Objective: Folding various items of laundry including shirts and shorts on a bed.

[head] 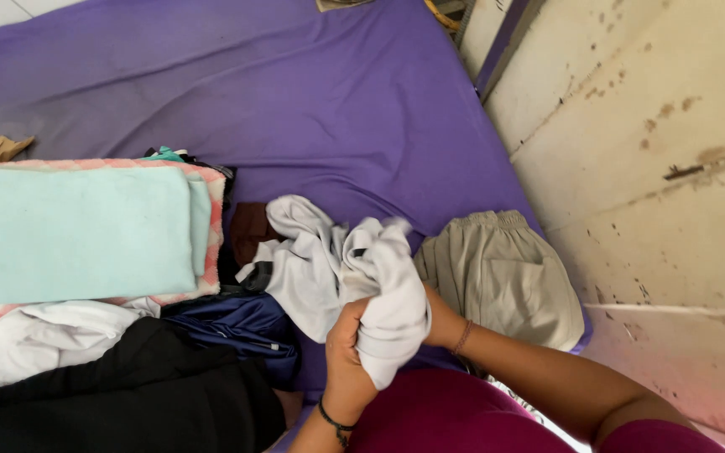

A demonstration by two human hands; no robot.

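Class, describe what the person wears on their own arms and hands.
Both forearms are bare, with no sleeves showing. The left hand has a dark cord bracelet at the wrist. The right hand has a thin beaded bracelet at its wrist. No gloves or rings are visible.

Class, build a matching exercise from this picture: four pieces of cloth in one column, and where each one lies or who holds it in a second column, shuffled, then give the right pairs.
Column one:
1. white garment
2. beige shorts
3. mint towel
4. black garment

Column two:
A. flat on the purple sheet, beside the wall
B. bottom left, in front of the pile
C. gripped by the left hand and the right hand
D. folded on top of the stack at the left

Pairs: 1-C, 2-A, 3-D, 4-B
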